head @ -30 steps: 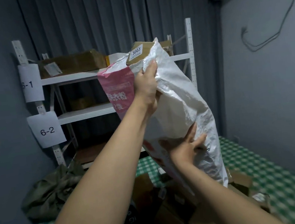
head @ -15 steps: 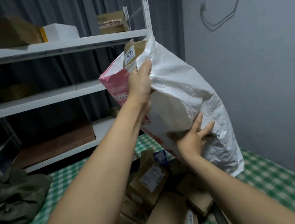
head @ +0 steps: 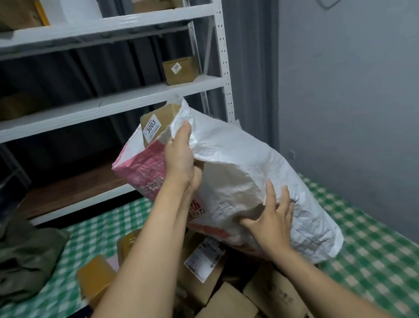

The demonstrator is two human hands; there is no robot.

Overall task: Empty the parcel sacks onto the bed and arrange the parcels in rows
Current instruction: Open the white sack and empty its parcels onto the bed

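- The white woven plastic sack (head: 244, 170), with a pink printed panel, is held tilted above the green-checked bed (head: 401, 267). A brown cardboard box (head: 163, 115) labelled "3003" shows in its mouth.
- The left hand (head: 180, 157) grips the sack's rim. The right hand (head: 271, 217) presses its side, fingers spread.
- Brown cardboard parcels (head: 222, 313) lie heaped on the bed beneath.

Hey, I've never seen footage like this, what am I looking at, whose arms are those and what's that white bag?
No machine here: a person wears a wide-angle camera on the head, so you look down along their own arms. The left hand grips the top edge of a white woven sack, and the right hand presses flat, fingers spread, against its side. A cardboard box labelled 3003 pokes out of the sack's mouth. Below lies a bed with a green checked cover, carrying a pile of cardboard parcels and, at the left, an olive cloth bundle. White shelves stand behind.
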